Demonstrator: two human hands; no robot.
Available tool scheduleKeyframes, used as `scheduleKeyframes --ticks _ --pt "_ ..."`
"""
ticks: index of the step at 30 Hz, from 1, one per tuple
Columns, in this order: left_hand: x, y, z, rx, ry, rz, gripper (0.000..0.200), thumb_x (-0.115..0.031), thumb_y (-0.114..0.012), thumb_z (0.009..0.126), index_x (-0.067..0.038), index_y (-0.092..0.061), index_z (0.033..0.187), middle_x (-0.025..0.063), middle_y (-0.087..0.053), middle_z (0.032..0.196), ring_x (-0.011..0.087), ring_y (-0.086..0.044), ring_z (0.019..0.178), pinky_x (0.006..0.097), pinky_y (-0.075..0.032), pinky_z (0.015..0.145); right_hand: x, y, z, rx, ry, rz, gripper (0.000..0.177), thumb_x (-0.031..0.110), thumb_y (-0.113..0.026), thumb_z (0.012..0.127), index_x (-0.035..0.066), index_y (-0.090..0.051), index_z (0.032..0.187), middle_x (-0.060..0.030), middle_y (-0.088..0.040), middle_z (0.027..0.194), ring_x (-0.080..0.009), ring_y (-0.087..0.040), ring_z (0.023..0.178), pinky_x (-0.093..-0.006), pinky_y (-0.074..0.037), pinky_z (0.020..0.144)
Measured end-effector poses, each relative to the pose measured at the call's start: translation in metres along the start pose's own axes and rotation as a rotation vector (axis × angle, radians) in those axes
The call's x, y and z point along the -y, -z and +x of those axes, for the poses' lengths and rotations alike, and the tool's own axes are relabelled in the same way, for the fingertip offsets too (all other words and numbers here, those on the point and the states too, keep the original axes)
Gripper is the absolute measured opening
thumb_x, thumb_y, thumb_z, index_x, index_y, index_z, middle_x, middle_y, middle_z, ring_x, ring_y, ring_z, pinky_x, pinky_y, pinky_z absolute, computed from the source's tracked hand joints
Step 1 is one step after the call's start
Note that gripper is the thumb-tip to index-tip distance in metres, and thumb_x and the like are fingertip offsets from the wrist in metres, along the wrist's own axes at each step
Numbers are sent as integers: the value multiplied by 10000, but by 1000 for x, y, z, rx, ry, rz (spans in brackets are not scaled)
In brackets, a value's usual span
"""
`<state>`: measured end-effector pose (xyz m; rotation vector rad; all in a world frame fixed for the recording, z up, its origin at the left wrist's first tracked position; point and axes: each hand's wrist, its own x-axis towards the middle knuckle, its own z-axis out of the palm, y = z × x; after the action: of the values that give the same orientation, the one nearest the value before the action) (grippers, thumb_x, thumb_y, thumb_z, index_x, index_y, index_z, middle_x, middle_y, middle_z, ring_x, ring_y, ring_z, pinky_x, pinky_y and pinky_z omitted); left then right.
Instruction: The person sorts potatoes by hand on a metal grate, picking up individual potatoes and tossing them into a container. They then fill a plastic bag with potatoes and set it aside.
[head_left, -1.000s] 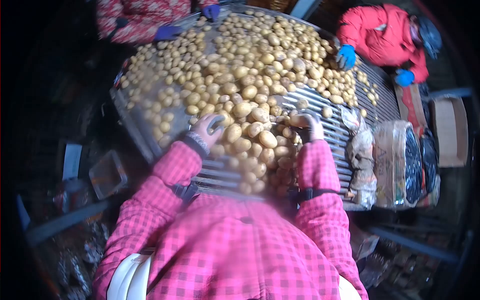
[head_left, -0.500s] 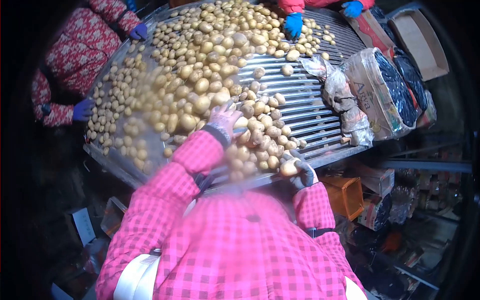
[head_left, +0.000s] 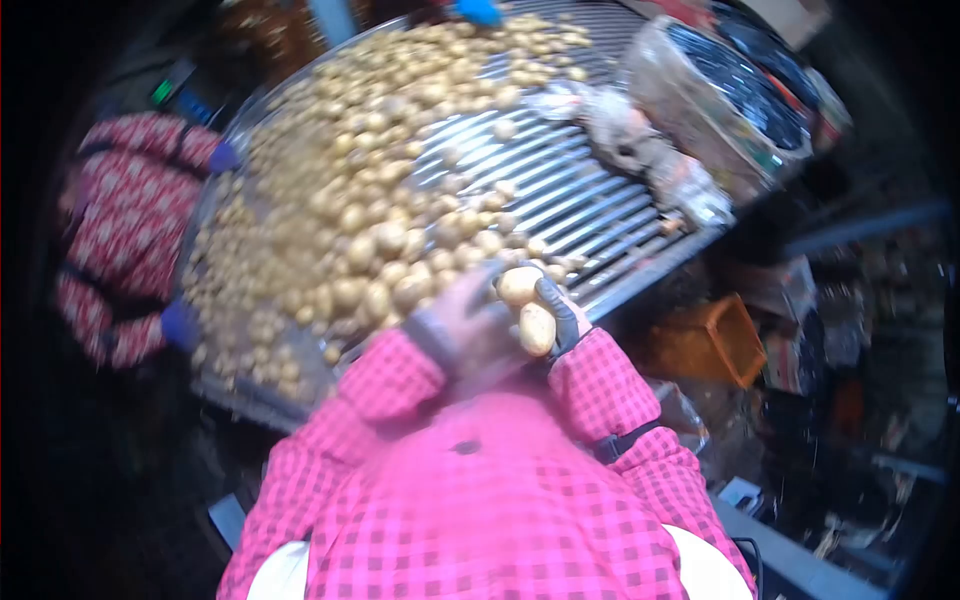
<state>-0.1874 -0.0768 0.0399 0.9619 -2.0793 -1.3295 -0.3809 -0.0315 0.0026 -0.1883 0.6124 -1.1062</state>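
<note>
My right hand [head_left: 566,318], in a dark-palmed glove, is closed around potatoes near the front of the slatted table. One potato [head_left: 519,285] sits at its fingertips and another potato [head_left: 537,331] lies lower, against the palm. Just left of them is my left hand [head_left: 462,322], smeared by motion, its fingertips close to the upper potato. Whether those fingers touch or hold anything I cannot make out. Behind both hands spreads a large heap of loose potatoes [head_left: 380,215] of mixed sizes.
Metal slats [head_left: 560,190] show at the heap's right. Crumpled plastic bags [head_left: 625,135] and a lined carton [head_left: 650,85] stand on that side. An orange crate [head_left: 735,340] is below the edge. A co-worker's purple gloves [head_left: 180,325] are at the left; a blue glove [head_left: 478,12] is at the top.
My right hand has come inward and up from the table edge, now with two potatoes showing. My left hand has drawn back from the heap towards it. The view has turned.
</note>
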Motion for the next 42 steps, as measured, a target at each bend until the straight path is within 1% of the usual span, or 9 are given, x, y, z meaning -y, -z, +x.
scheduleKeyframes --ticks 5,13,18,20,25,28,31,38,42 --pt "82 38 -11 -499 -4 459 460 -67 -576 787 -6 -486 1234 182 -484 1263 322 -434 1197 401 -308 1040 43 43 -68 -359 527 37 556 373 -583 862 36 -431 1277 -135 -581 1085 -251 -597 911 -367 -518 698" --pt "179 90 -65 -585 202 501 501 -104 -567 820 -19 -429 1294 207 -394 1347 343 -366 1254 412 -277 1056 172 164 -198 -809 1088 489 495 232 -732 712 27 -480 1085 -173 -544 1032 -347 -565 950 -420 -550 776" --pt "151 83 -62 -683 274 518 606 -166 -617 798 1 -372 1327 220 -382 1351 338 -357 1261 388 -252 1077 192 291 -225 -822 960 -43 561 219 -631 833 81 -390 1321 -143 -495 1258 -203 -552 1066 -352 -453 898" --pt "120 78 -44 -702 217 662 669 -214 -670 738 -68 -392 1329 215 -359 1351 377 -327 1263 418 -263 1070 197 204 -171 -840 865 318 487 214 -574 873 91 -403 1312 -142 -504 1245 -203 -575 1035 -352 -478 869" --pt "98 76 -20 -402 349 807 641 -423 -646 726 -151 -474 1281 145 -360 1374 404 -319 1234 482 -248 1058 86 11 -26 -435 601 -1467 350 141 -636 783 39 -584 1114 -116 -557 1120 -229 -531 1072 -338 -459 891" --pt "94 77 -27 -343 322 758 611 -428 -645 729 -146 -508 1253 137 -325 1400 415 -277 1266 499 -191 1083 6 -37 39 -66 493 -2047 693 379 -722 675 184 -464 1289 -170 -415 1327 -346 -418 1188 -443 -355 983" --pt "73 70 -44 -285 365 748 667 -426 -719 649 -169 -525 1234 155 -313 1397 416 -291 1257 489 -239 1069 -39 -74 71 165 309 -2352 717 527 -640 688 271 -417 1319 -106 -362 1365 -313 -362 1237 -588 -264 985" --pt "81 48 -61 -301 270 614 680 -418 -687 692 -161 -489 1290 153 -265 1427 376 -270 1299 455 -328 1041 -54 -60 72 380 338 -2500 640 504 -625 716 303 -441 1295 -96 -370 1358 -334 -331 1256 -597 -235 1002" --pt "80 65 0 -422 239 621 652 -441 -686 706 -150 -512 1262 159 -315 1396 362 -334 1250 437 -347 1026 -27 -60 100 22 293 -2477 639 455 -649 686 309 -453 1277 -95 -369 1362 -276 -356 1251 -552 -314 966"
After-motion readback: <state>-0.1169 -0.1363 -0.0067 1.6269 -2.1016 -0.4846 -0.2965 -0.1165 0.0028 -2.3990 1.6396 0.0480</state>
